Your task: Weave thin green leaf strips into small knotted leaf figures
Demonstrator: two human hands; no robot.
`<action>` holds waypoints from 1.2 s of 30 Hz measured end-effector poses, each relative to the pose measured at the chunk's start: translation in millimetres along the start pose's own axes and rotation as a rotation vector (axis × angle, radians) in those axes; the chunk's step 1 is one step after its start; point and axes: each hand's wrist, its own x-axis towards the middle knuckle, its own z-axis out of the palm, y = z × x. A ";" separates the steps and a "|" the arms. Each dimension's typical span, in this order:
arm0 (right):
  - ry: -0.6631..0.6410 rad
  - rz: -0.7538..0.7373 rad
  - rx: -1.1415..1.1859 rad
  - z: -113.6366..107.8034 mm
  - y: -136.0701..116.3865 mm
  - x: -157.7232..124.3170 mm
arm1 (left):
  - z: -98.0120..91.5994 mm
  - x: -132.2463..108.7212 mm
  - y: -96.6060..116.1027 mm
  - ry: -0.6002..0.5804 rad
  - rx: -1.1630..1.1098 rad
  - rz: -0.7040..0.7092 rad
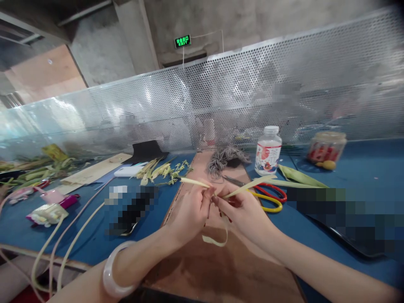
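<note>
My left hand (pixel 192 210) and my right hand (pixel 248 210) meet over a brown board (pixel 189 269), fingertips pinched close together. Between them is a pale leaf strip (pixel 252 185), perhaps husk. One pale end sticks out to the left above my left hand, and a flat length runs out to the right past my right hand. Below the fingers a thin ribbon-like end (pixel 217 243) hangs in a curl. The exact pinch point is hidden by the fingers. Just beyond my right hand lie scissors (pixel 269 203) with red and yellow handles.
Grey yarn (pixel 224 162) lies at the board's far end. A white bottle (pixel 268 151), a jar (pixel 326 149) and a green leaf (pixel 301 176) are on the right. Dried stems (pixel 160 170), a dark phone-like object (pixel 137 210) and cables (pixel 80 223) lie left. A perforated metal screen (pixel 151 105) stands behind.
</note>
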 end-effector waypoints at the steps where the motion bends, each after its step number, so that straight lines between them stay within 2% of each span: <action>1: -0.006 0.010 -0.011 -0.4 -0.1 -0.6 | -0.2 -0.5 -0.5 0.008 0.001 0.005; 10: -0.033 -0.001 -0.031 -3.4 -0.1 -0.9 | 1.9 -3.4 -1.3 0.010 -0.067 -0.018; 16: -0.010 0.072 -0.045 -3.7 9.1 -3.2 | -6.5 18.6 -5.9 0.070 -0.097 -0.009; 20: -0.032 0.100 -0.095 -1.7 18.0 -1.4 | -9.2 27.3 -10.1 0.002 -0.173 -0.045; 23: -0.027 0.055 -0.118 -0.2 20.0 -1.0 | -6.2 24.4 -7.8 -0.074 -0.266 -0.072; 27: -0.032 0.068 -0.101 0.5 18.6 -1.5 | -4.7 19.7 -1.6 -0.131 -0.349 -0.115; 32: 0.014 0.042 -0.089 -0.8 19.3 -2.4 | -9.6 19.4 3.2 -0.243 -0.357 -0.135; 36: 0.032 0.044 -0.061 -2.5 19.4 -3.6 | -11.6 21.7 2.0 -0.269 -0.371 -0.110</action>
